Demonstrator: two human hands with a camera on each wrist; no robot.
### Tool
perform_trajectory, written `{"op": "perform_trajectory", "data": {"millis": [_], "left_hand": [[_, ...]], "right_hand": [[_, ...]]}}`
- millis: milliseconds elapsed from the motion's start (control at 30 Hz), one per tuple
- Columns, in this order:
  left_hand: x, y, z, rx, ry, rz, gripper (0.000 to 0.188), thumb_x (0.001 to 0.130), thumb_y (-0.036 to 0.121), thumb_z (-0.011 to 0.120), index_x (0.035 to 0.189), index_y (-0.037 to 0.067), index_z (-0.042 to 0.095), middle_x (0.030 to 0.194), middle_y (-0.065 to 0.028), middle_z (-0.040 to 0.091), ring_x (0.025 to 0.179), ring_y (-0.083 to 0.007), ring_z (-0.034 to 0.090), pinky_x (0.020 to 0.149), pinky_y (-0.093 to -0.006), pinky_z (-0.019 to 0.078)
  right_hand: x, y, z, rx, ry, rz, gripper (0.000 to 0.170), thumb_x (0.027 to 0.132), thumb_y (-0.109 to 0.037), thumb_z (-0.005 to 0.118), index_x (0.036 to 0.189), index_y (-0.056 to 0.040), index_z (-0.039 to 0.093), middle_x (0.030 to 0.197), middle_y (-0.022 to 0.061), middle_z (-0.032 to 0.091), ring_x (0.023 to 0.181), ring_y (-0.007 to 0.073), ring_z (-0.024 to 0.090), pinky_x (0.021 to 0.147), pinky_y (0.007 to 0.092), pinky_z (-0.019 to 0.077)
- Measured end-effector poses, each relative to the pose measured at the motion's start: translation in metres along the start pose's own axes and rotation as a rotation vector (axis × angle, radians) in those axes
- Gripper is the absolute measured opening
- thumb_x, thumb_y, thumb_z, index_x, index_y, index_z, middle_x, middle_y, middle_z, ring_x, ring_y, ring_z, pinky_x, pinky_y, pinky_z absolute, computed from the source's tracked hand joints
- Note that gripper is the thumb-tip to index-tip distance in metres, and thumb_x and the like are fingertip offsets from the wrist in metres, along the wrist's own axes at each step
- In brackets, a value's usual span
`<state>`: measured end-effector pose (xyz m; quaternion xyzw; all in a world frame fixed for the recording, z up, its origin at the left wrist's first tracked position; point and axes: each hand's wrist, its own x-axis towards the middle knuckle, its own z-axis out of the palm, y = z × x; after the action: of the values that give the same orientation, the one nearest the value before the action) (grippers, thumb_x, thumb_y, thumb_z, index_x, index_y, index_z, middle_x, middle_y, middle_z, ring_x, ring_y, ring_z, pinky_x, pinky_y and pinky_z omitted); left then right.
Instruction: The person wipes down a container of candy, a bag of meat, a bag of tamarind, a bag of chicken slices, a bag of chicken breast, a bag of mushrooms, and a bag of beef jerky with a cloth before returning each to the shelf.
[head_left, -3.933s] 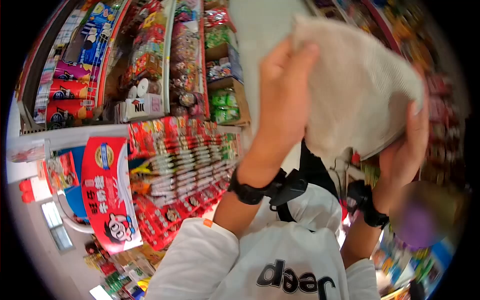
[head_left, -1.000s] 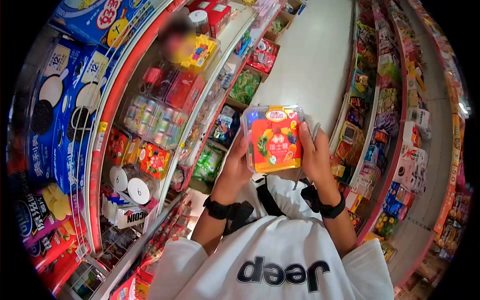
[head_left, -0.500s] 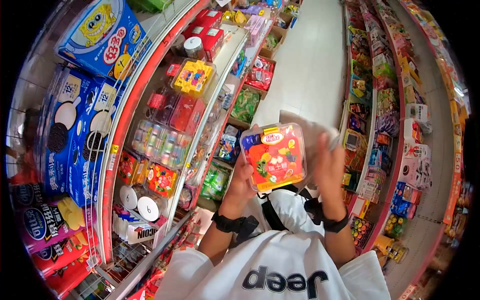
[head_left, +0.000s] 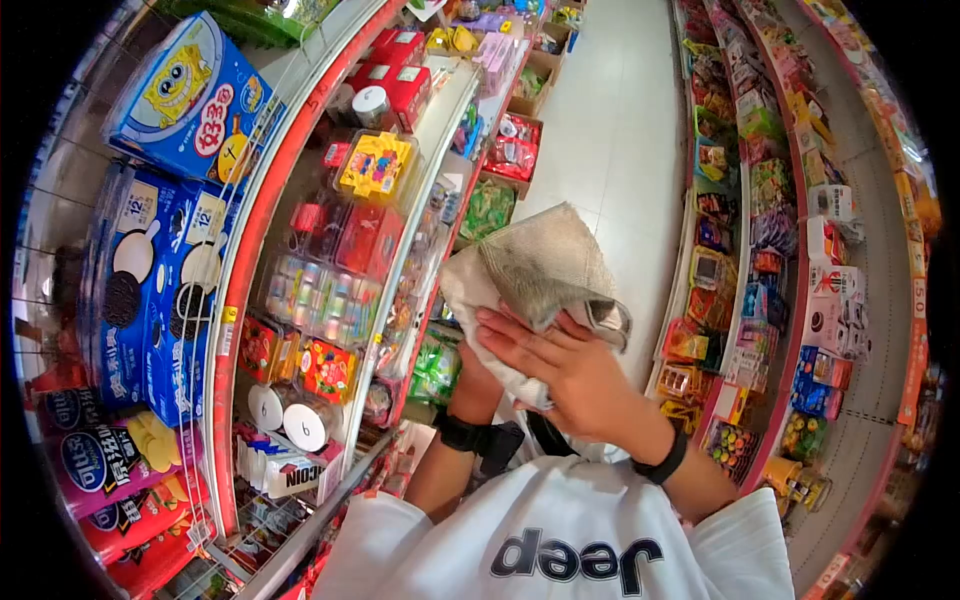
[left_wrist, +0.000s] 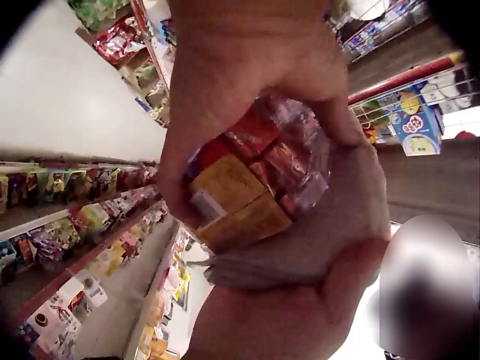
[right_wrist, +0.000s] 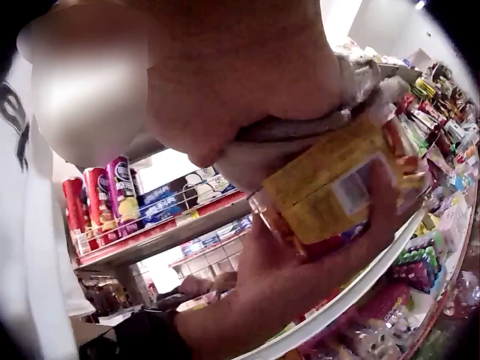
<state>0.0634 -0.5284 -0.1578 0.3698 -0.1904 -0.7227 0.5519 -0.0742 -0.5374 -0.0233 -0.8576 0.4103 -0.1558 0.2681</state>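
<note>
A beige-grey cloth [head_left: 545,255] covers the clear plastic box, which is hidden in the head view. My left hand [head_left: 474,388] holds the box from the left and below. Across the top of the cloth lies my right hand [head_left: 570,372], its fingers extended and pressing. In the left wrist view the box [left_wrist: 259,180] shows red wrapped pieces and a yellow paper band, with the left hand [left_wrist: 240,75] around it and the cloth [left_wrist: 300,251] against its side. The right wrist view shows the band with a pale label on the box [right_wrist: 322,191], above the left fingers [right_wrist: 352,262].
On the left, a shelf with a red edge [head_left: 282,150] bears blue biscuit boxes [head_left: 180,290], clear candy boxes [head_left: 325,295] and round-lidded jars [head_left: 305,427]. Cartons of bagged snacks line the aisle floor [head_left: 620,130]. Packed shelves [head_left: 765,200] stand on the right.
The cloth has swung from the box's right side over its top, hiding the red fruit label. My right hand has moved left onto the cloth; my left hand still holds the box.
</note>
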Motion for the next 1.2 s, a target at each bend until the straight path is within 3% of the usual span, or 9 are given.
{"op": "perform_trajectory", "data": {"millis": [67,100,267,367,500,633,867,1100,1200], "left_hand": [[0.015,0.0,0.0,-0.545,-0.225,-0.153,0.065,0.084,0.039,0.056,0.134,0.005,0.032,0.13,-0.0109,0.044,0.121,-0.0265,0.042,0.101,-0.0435,0.0332],[0.019,0.008,0.005,-0.634,-0.61,-0.078,0.07,0.082,0.041,0.059,0.135,0.006,0.03,0.131,-0.0107,0.043,0.121,-0.0262,0.042,0.101,-0.0432,0.0333],[0.01,0.002,0.011,-0.408,-0.387,-0.134,0.083,0.078,0.048,0.062,0.14,0.014,0.019,0.139,-0.008,0.033,0.126,-0.0225,0.036,0.102,-0.0432,0.0327],[-0.01,0.028,0.022,-0.395,-0.148,-0.142,0.08,0.079,0.052,0.058,0.14,0.015,0.022,0.141,-0.0084,0.03,0.126,-0.0234,0.036,0.102,-0.043,0.0336],[0.011,0.032,-0.003,-0.338,-0.355,-0.045,0.085,0.077,0.054,0.059,0.14,0.012,0.02,0.14,-0.0109,0.031,0.127,-0.0256,0.035,0.103,-0.0434,0.0317],[0.001,0.02,0.004,-0.291,-0.326,-0.052,0.089,0.075,0.055,0.061,0.139,0.008,0.021,0.137,-0.0102,0.035,0.126,-0.0234,0.035,0.103,-0.0433,0.0323],[-0.001,0.032,-0.009,-0.258,-0.127,0.001,0.082,0.077,0.052,0.061,0.135,0.005,0.028,0.133,-0.0138,0.041,0.121,-0.0277,0.042,0.102,-0.0435,0.0335],[-0.006,0.019,0.007,-0.148,-0.151,-0.119,0.077,0.078,0.048,0.062,0.137,0.01,0.028,0.134,-0.0086,0.04,0.123,-0.0244,0.039,0.101,-0.0423,0.0342],[0.0,0.024,0.01,-0.126,-0.042,-0.14,0.076,0.081,0.052,0.056,0.135,0.006,0.03,0.132,-0.0093,0.042,0.12,-0.0258,0.043,0.1,-0.0425,0.0353]], "right_hand": [[-0.012,0.008,-0.007,-0.066,0.067,-0.006,0.058,0.065,-0.025,0.072,0.118,-0.0108,0.054,0.086,0.0069,0.06,0.078,0.0301,0.057,0.074,0.0404,0.0431],[-0.017,0.016,-0.013,-0.119,0.012,0.155,0.057,0.068,-0.022,0.069,0.122,-0.0106,0.052,0.107,0.0113,0.058,0.098,0.0327,0.055,0.084,0.0422,0.0404],[0.017,0.011,-0.005,-0.259,0.227,0.187,0.067,0.073,-0.019,0.063,0.135,-0.0102,0.037,0.143,0.0087,0.029,0.133,0.0287,0.025,0.106,0.0461,0.0225],[0.007,0.007,0.002,0.025,0.048,-0.025,0.067,0.074,-0.019,0.063,0.135,-0.0078,0.036,0.141,0.0078,0.033,0.132,0.0274,0.027,0.108,0.0456,0.0197],[-0.012,0.031,-0.01,0.045,-0.102,-0.026,0.062,0.076,-0.017,0.061,0.134,-0.0116,0.038,0.141,0.0084,0.033,0.132,0.0262,0.028,0.108,0.0456,0.0197],[0.011,0.027,0.003,0.076,0.321,0.17,0.06,0.076,-0.012,0.058,0.132,-0.0041,0.038,0.141,0.0149,0.031,0.132,0.0326,0.026,0.109,0.045,0.0162],[-0.008,0.011,0.012,0.136,-0.079,-0.08,0.064,0.077,-0.018,0.06,0.135,-0.006,0.034,0.141,0.0127,0.032,0.131,0.0303,0.028,0.108,0.0437,0.021],[0.012,0.021,0.025,0.077,0.334,0.2,0.072,0.077,-0.022,0.06,0.137,-0.0007,0.027,0.142,0.0162,0.027,0.132,0.0312,0.026,0.108,0.0429,0.0201],[0.0,0.022,0.021,0.201,0.165,-0.037,0.071,0.077,-0.024,0.06,0.136,-0.0017,0.029,0.142,0.0143,0.029,0.132,0.03,0.026,0.108,0.0431,0.0201]]}}
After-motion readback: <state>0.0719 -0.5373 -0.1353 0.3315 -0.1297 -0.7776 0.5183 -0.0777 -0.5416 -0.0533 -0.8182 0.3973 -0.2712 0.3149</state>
